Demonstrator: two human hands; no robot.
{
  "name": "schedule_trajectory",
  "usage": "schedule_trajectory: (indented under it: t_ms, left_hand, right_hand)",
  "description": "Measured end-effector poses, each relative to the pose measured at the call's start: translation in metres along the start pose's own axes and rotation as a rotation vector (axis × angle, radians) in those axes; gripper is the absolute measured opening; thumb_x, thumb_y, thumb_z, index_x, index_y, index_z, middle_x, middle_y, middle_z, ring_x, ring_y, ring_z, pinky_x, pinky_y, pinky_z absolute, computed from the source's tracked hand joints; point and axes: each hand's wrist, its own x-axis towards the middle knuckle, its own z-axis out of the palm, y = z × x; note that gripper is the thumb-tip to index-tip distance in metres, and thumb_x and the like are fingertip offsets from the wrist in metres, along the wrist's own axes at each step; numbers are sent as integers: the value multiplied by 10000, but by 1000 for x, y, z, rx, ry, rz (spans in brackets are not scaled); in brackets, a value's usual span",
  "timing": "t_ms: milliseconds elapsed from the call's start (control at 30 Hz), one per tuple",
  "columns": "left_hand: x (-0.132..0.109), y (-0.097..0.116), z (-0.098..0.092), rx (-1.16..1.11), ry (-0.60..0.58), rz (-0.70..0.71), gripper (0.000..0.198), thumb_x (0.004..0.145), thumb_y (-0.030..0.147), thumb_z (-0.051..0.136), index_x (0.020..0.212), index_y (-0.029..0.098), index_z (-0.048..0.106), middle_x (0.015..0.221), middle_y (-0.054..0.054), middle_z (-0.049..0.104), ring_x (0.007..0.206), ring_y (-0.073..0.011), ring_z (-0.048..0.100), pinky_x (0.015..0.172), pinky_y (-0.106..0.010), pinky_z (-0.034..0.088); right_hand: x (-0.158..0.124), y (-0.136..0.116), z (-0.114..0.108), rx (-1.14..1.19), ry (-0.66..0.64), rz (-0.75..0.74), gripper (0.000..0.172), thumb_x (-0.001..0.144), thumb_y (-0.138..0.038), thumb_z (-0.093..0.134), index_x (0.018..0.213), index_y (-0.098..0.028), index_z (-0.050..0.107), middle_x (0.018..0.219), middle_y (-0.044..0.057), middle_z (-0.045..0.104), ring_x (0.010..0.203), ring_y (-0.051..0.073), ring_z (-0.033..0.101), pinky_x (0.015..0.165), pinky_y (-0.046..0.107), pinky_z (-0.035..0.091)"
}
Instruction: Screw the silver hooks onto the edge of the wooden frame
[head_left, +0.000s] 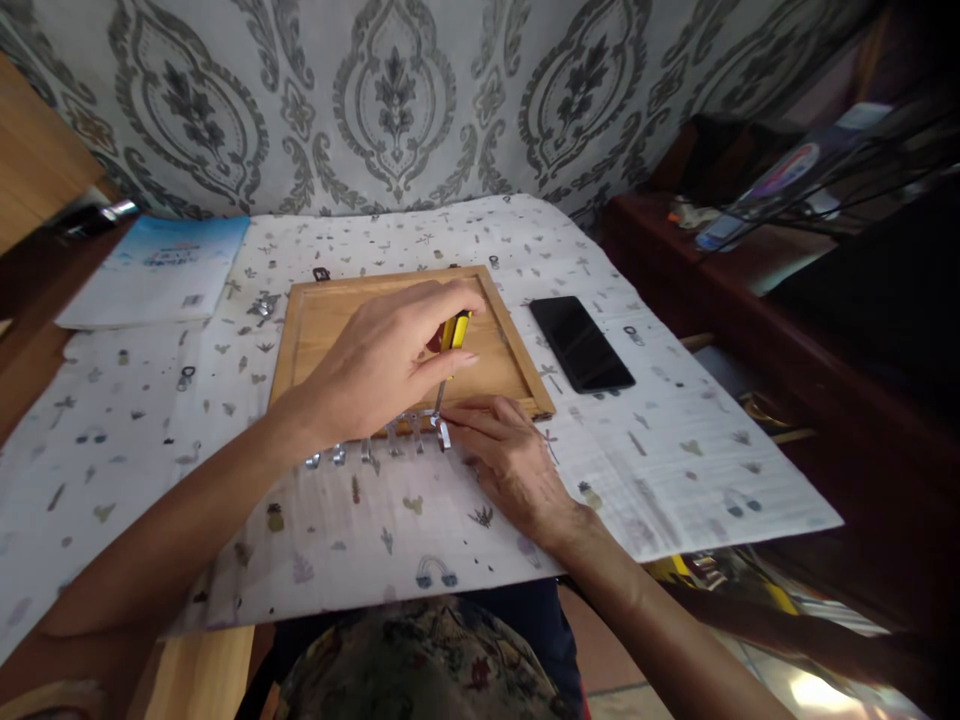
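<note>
One yellow screwdriver (457, 332), head view: I see it tip down at the near edge of the wooden frame (516, 340)
Left hand (390, 350): grasping the screwdriver's handle
Right hand (514, 455): fingertips just beside the screwdriver's tip; I cannot tell whether they pinch
Metal hooks (367, 450): in a row along the frame's near edge

Table (637, 480): white, pineapple and rainbow motifs. Screwdriver handle (459, 333): yellow, black. Wooden frame (491, 352): honey-brown. Hooks (445, 436): silver. Phone (582, 345): black. Booklet (161, 270), far left corner: blue, white. Backdrop (396, 100) beyond far edge: pale grey, dark damask.
</note>
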Motion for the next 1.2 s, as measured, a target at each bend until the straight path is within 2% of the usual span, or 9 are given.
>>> schedule_trajectory:
  t_ms: [167,400,733,967,1200]
  left_hand:
    - [-1,0,-1,-18,5,-23,209,910,193,603,1112,217,649,970,-18,719,795,-139,675,757,-288,571]
    - [1,1,-9,-87,-59,14,221,904,155,579,1106,207,651,978,-26,723,862,-145,691,797,-276,581]
    - [0,1,-1,19,22,-7,149,901,197,635,1046,190,668,917,-10,719,750,-122,658,735,-271,549]
    - [2,0,-11,-27,-46,46,233,890,118,591,1099,192,663,969,-17,728,832,-134,690,788,-267,561]
    - [1,1,-3,7,-48,6,191,888,186,644,1079,186,632,882,0,700,732,-123,667,720,-260,548]
  right_hand:
    - [0,0,-1,3,-19,7,560,800,85,479,1189,-212,752,1226,62,769,1101,266,628,952,467,528]
    - [-2,1,-1,11,-13,6,557,786,84,490,1194,-193,749,1230,70,767,1115,269,621,959,474,530]
    - [-1,0,0,1,0,6,540,799,88,477,1163,-195,756,1224,64,771,1103,271,629,965,472,526]
    - [-2,1,0,18,-13,5,497,823,48,496,1188,-181,744,1242,73,763,1120,278,620,971,477,520]
    - [-1,1,1,6,0,2,539,806,79,480,1176,-203,752,1219,70,771,1098,272,627,947,464,528]
